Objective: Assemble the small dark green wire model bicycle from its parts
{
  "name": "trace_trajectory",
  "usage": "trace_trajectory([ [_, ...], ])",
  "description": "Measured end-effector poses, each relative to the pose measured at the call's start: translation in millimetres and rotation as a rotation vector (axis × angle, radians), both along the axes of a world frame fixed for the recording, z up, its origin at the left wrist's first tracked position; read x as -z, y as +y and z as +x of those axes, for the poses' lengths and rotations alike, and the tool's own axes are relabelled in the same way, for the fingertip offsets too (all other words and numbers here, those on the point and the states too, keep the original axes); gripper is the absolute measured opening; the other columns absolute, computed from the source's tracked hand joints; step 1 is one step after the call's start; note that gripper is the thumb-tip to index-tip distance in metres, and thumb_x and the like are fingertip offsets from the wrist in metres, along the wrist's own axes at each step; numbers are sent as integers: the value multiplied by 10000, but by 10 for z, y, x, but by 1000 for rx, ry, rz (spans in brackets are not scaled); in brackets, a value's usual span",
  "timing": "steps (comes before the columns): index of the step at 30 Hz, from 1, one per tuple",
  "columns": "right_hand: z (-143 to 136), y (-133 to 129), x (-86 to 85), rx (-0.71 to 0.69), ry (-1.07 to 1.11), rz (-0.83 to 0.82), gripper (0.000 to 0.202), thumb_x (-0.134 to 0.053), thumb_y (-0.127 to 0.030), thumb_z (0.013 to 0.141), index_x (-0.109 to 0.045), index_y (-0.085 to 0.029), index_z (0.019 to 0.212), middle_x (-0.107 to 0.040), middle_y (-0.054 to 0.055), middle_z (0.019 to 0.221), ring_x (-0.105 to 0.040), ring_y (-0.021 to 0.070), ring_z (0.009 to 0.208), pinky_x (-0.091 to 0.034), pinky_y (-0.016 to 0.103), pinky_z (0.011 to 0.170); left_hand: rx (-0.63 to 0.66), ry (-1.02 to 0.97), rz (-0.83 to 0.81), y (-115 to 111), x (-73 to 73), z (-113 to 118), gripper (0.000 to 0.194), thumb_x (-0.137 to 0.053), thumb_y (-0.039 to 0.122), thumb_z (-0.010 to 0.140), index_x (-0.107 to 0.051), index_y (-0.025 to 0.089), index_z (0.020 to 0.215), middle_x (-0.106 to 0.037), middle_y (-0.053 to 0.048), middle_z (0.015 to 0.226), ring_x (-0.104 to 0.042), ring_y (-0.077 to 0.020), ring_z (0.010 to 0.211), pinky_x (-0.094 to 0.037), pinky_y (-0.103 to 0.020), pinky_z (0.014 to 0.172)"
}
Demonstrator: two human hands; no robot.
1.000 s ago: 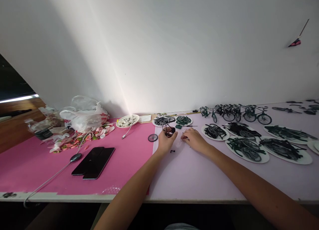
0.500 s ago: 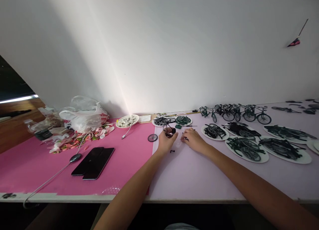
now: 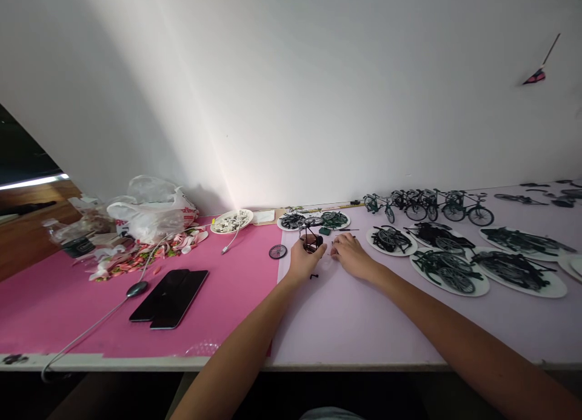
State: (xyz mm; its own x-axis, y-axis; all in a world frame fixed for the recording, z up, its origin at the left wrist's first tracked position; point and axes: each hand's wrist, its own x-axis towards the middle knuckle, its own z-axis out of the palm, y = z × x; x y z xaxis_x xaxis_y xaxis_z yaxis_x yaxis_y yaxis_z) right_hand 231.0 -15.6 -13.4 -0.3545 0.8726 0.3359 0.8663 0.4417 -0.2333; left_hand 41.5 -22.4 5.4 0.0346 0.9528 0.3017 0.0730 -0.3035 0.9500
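Observation:
A partly built dark miniature bicycle (image 3: 311,227) is gripped between the thumb and fingers of my left hand (image 3: 304,261), its upper part rising above the fingers. My right hand (image 3: 351,254) is just to the right, fingers pinched low over the tabletop. A thin dark tip shows at those fingers, too small to name. On the table close to my left wrist lies a small black crank-shaped piece (image 3: 313,276). To the left of that hand a loose toy wheel (image 3: 277,251) lies flat at the edge of the pink sheet.
White plates of bicycle parts (image 3: 482,289) spread to the right. Assembled miniature bicycles (image 3: 454,208) stand along the wall. Leftward are two black phones (image 3: 175,299), a computer mouse (image 3: 137,288), petals (image 3: 140,257), a plastic bag (image 3: 154,214) and a plate of white pieces (image 3: 249,221).
Little differs. The right hand's fingers have shifted slightly, and the bicycle in my left hand has turned a little.

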Motion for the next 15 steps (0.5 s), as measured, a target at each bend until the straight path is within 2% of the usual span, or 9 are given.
trace_trajectory([
  [5, 19, 27, 100, -26, -22, 49, 161, -584, -79, 948, -703, -187, 933, -627, 150, 1122, -492, 330, 1181, -436, 439, 953, 18, -3, -11, -17, -13, 9, 431, -918, 344, 689, -697, 144, 1001, -731, -90, 951, -622, -128, 657, -492, -264, 625],
  [9, 20, 22, 98, 24, -17, 87, 235, -561, 11, 883, -683, -188, 917, -625, 151, 1101, -477, 342, 1187, -419, 446, 958, 12, 2, -12, -39, -38, 9, 411, -911, 329, 696, -707, 143, 1001, -736, -101, 973, -619, -128, 665, -504, -268, 635],
  [12, 7, 26, 39, 79, 60, 141, 219, -535, -21, 915, -663, -199, 916, -634, 145, 1099, -471, 342, 1183, -421, 446, 944, 10, 12, -14, -51, -58, 7, 396, -907, 311, 704, -711, 139, 1002, -737, -105, 973, -626, -132, 675, -520, -278, 661],
  [15, -21, 23, -37, 79, 229, 213, 188, -501, -106, 977, -632, -218, 900, -648, 122, 1068, -496, 323, 1132, -437, 442, 937, 46, 1, -22, -52, -64, 8, 399, -909, 325, 707, -709, 131, 993, -734, -100, 932, -653, -145, 681, -531, -289, 678],
])
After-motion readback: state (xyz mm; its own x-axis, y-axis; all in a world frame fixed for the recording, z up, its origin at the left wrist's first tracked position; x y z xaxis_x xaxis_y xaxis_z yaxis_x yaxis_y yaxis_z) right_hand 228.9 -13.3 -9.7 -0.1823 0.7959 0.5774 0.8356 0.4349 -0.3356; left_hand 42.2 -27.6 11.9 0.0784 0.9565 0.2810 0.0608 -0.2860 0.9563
